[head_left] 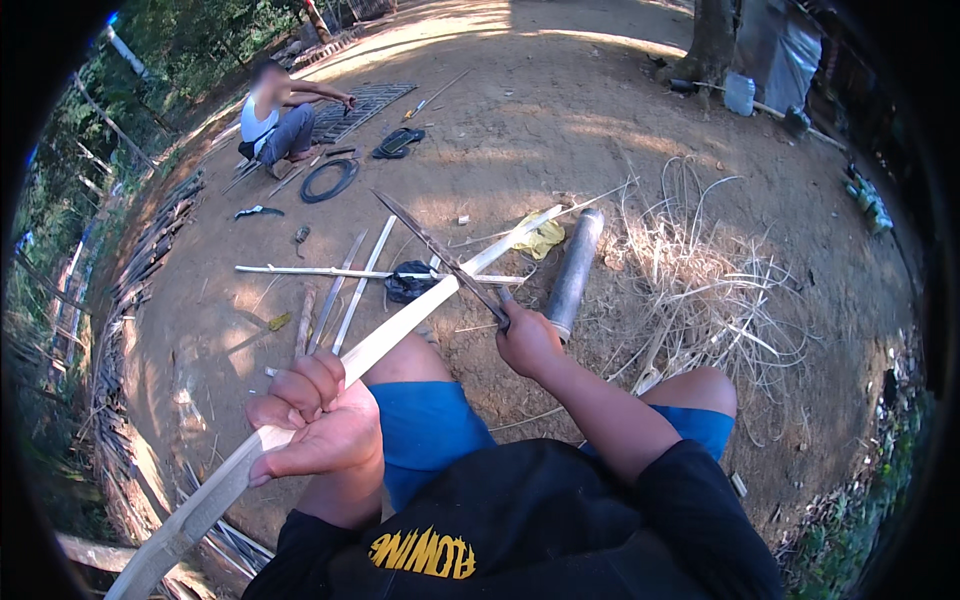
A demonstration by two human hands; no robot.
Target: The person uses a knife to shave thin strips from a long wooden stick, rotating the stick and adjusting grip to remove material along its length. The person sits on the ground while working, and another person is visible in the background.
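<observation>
My left hand [325, 420] is closed around a long, pale wooden strip [398, 322], which slants from the lower left up toward the middle of the view. In my right hand [530, 340] is the handle of a long knife [422, 236]. Its dark, narrow blade crosses the strip near the strip's far part and points up and to the left. Blade and strip appear to touch where they cross. My fingers hide most of the handle.
Curly pale shavings [700, 270] are heaped at the right, beside a dark cylinder [577, 270]. Thin sticks [365, 280], a black bag [410, 283] and a yellow bag [540, 236] lie ahead. A person [275, 120] squats far left by a slatted panel [365, 108] and a coiled hose [328, 182].
</observation>
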